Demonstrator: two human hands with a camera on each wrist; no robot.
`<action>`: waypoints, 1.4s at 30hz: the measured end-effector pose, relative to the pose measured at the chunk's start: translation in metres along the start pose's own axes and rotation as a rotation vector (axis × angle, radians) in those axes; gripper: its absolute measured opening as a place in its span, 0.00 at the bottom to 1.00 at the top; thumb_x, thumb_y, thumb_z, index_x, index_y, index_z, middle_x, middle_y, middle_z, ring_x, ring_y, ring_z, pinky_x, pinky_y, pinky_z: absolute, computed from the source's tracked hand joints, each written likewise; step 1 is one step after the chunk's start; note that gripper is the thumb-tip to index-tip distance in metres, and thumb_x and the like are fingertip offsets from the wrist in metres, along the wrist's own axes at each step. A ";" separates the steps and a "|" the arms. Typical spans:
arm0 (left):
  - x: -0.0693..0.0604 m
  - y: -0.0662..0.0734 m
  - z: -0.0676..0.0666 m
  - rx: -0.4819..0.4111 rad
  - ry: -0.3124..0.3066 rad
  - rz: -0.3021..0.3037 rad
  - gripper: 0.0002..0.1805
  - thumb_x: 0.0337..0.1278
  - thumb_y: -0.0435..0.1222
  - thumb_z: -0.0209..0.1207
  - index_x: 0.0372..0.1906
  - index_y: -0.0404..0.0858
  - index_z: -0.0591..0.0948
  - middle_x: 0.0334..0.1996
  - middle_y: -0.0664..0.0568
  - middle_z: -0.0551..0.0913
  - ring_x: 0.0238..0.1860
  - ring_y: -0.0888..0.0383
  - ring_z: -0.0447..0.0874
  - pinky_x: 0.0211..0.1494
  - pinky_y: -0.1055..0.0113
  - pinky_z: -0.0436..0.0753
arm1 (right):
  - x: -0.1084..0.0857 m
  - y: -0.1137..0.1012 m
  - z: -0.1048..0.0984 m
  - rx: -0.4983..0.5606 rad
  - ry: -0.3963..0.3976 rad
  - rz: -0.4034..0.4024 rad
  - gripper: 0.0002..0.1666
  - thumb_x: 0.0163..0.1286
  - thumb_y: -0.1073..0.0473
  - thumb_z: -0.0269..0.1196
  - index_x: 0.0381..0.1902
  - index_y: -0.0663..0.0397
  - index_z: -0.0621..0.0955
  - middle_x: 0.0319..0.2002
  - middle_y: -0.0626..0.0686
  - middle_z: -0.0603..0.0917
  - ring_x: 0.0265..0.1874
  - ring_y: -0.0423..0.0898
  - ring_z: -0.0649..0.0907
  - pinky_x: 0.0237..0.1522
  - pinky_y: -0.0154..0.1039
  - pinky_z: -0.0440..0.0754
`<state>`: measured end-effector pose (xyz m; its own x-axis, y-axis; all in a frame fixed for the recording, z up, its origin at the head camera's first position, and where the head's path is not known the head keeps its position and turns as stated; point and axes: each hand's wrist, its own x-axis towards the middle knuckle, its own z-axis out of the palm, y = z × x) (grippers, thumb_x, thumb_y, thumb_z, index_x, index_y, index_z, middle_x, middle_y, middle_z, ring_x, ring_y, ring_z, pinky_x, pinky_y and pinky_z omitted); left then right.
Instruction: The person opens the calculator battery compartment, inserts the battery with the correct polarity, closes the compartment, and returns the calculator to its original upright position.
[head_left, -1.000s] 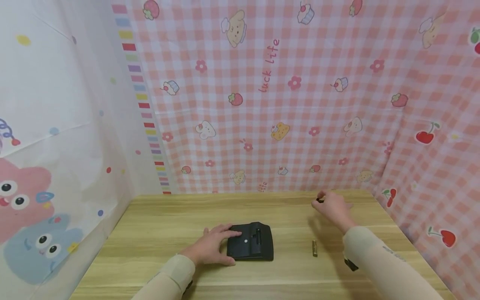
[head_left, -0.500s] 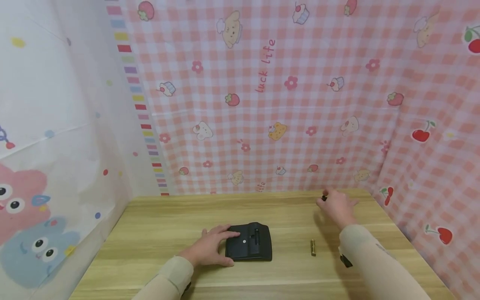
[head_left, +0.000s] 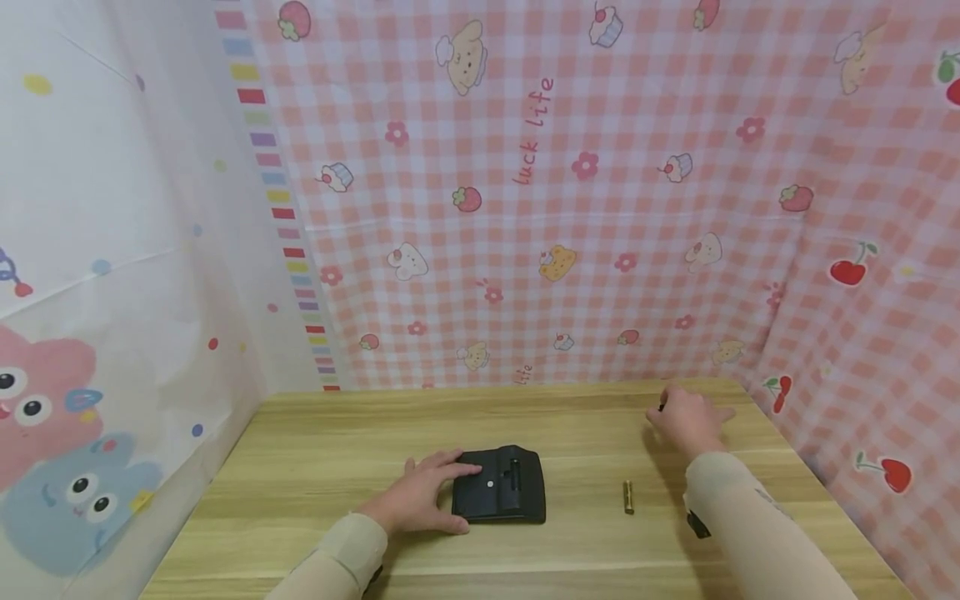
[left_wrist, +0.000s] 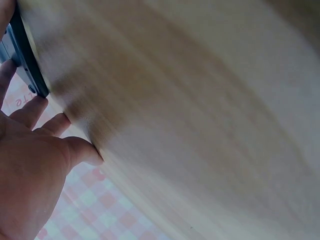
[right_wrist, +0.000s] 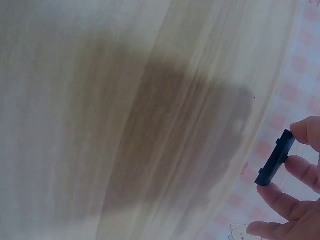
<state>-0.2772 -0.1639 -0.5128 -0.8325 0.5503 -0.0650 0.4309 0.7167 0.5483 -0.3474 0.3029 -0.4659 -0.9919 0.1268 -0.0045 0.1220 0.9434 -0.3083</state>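
Note:
A flat black device (head_left: 477,497), its back facing up and looking like a calculator, lies mid-table with an uncovered battery slot (head_left: 515,474). My left hand (head_left: 420,497) rests on its left side, fingers spread and fairly straight; the left wrist view catches fingers (left_wrist: 31,112) against the device's dark edge (left_wrist: 26,55). Above the back right of the table, my right hand (head_left: 690,421) pinches a small black battery cover (right_wrist: 275,158) with side tabs, held by its ends between thumb and fingers. A gold battery (head_left: 628,497) lies on the wood between device and right forearm.
The wooden table (head_left: 337,433) meets a pink checked cloth (head_left: 450,317) at its back edge. White printed cloth (head_left: 150,250) hangs along the left, and more checked cloth (head_left: 885,350) borders the right.
The right hand has shifted a little to the right with the battery cover, which is now mostly hidden behind the fingers in the head view. Left hand, device and battery stay put.

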 end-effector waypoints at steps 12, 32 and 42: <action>0.000 -0.002 0.001 0.014 0.005 -0.001 0.46 0.53 0.55 0.79 0.78 0.59 0.74 0.84 0.41 0.61 0.84 0.32 0.58 0.77 0.15 0.47 | -0.001 -0.003 0.005 -0.021 -0.060 0.028 0.21 0.77 0.49 0.61 0.53 0.61 0.82 0.55 0.72 0.86 0.62 0.86 0.73 0.65 0.93 0.43; 0.001 -0.002 0.001 0.006 0.005 -0.006 0.46 0.53 0.55 0.79 0.78 0.59 0.74 0.84 0.42 0.62 0.84 0.34 0.57 0.77 0.16 0.45 | 0.004 -0.001 0.024 -0.053 -0.063 0.006 0.30 0.69 0.54 0.56 0.64 0.64 0.79 0.64 0.80 0.79 0.63 0.91 0.70 0.63 0.95 0.41; 0.003 0.000 0.001 0.008 0.003 -0.033 0.46 0.50 0.54 0.81 0.76 0.60 0.75 0.84 0.42 0.62 0.84 0.34 0.59 0.78 0.17 0.47 | 0.002 -0.005 0.024 -0.067 -0.068 0.027 0.29 0.69 0.53 0.58 0.62 0.65 0.80 0.63 0.82 0.78 0.62 0.90 0.72 0.64 0.95 0.43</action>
<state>-0.2790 -0.1620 -0.5135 -0.8473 0.5250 -0.0803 0.4059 0.7377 0.5395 -0.3507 0.2910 -0.4868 -0.9880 0.1335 -0.0776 0.1486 0.9586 -0.2429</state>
